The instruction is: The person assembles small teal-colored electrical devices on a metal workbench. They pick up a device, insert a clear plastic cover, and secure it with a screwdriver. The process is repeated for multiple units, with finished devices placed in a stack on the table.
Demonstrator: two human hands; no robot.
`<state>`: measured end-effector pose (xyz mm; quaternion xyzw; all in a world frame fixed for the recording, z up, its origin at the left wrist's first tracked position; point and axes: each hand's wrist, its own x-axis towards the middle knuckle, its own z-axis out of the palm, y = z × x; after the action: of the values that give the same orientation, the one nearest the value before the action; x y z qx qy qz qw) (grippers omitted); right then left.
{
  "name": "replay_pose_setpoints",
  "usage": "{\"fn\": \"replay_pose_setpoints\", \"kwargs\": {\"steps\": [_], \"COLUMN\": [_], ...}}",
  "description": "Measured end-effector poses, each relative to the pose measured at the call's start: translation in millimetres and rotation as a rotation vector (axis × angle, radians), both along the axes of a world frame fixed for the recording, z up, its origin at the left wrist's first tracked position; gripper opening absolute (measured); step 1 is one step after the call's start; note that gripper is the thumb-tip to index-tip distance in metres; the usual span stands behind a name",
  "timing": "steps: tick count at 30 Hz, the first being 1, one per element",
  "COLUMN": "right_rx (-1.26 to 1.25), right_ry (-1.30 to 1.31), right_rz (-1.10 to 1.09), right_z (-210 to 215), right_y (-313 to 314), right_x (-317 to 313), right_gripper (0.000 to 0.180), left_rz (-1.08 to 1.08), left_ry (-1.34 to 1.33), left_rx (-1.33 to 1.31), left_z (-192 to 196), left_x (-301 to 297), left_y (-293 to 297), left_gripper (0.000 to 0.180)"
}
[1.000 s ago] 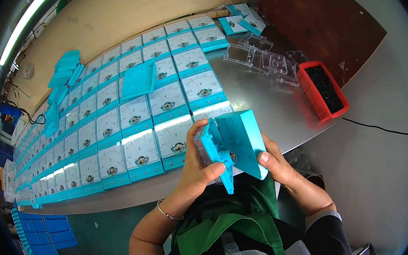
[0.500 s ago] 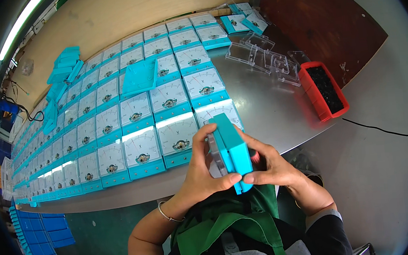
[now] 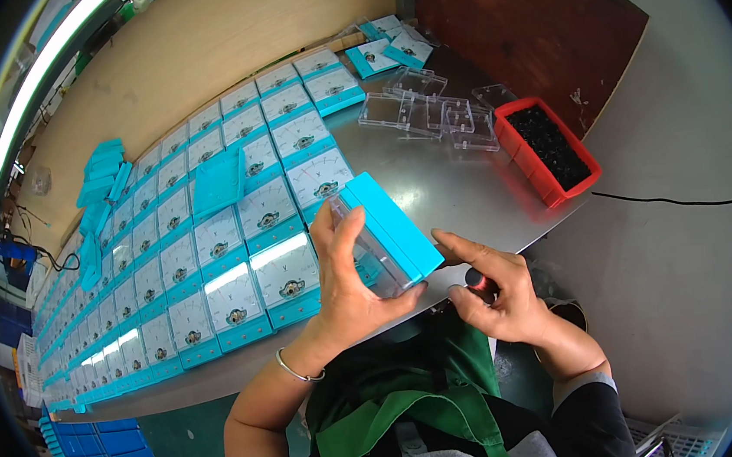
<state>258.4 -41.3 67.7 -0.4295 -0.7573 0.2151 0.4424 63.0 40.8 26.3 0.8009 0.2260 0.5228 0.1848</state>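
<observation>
My left hand (image 3: pixel 345 287) grips a panel meter (image 3: pixel 394 233) by its edges, fingers on one side and thumb at the lower end. The meter has a turquoise case and a clear cover; it is tilted above the bench's front edge, its dial turned away from me. Just right of it, my right hand (image 3: pixel 512 303) is curled round a black-and-red handle (image 3: pixel 478 280), most of it hidden in the palm. The index finger points toward the meter's lower corner. Whether that fingertip touches the case I cannot tell.
Rows of white-dial turquoise meters (image 3: pixel 233 303) cover the bench's left part, with a loose turquoise case (image 3: pixel 218 182) on top. Turquoise parts (image 3: pixel 100 173) are piled behind. Clear covers (image 3: pixel 425 110) and a red bin (image 3: pixel 546 191) of small black pieces are at right. A black cable (image 3: pixel 677 201) trails off right.
Half a second ago both hands held the meter. Now the right hand has come away to the right, and the left hand has tilted the meter leftward. The head view has shifted too.
</observation>
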Motion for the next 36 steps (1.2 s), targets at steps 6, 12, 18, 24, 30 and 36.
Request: {"fn": "replay_pose_setpoints", "kwargs": {"steps": [6, 12, 18, 24, 30, 36], "right_rx": [0.131, -0.833, -0.957, -0.996, -0.519, 0.045], "right_ry": [-0.003, 0.942, 0.967, 0.940, 0.212, -0.271], "right_rz": [-0.261, -0.243, -0.227, -0.334, -0.411, -0.131], "right_z": [-9, -40, -56, -89, -53, -26], "right_y": [15, 67, 104, 142, 112, 76], "right_x": [-8, 37, 46, 82, 82, 69], "right_gripper": [0.059, 0.034, 0.033, 0.037, 0.042, 0.051], "left_rz": [0.003, -0.264, -0.188, -0.236, -0.321, -0.360], "left_ry": [0.103, 0.459, 0.660, 0.534, 0.545, 0.606], "left_rx": [0.119, 0.183, 0.152, 0.017, -0.195, -0.161], "left_z": [-1, 27, 39, 23, 21, 17], "left_x": [17, -4, 12, 42, 34, 51], "left_y": [0, 27, 53, 82, 92, 95], "left_gripper": [0.117, 0.118, 0.090, 0.058, 0.048, 0.048]}}
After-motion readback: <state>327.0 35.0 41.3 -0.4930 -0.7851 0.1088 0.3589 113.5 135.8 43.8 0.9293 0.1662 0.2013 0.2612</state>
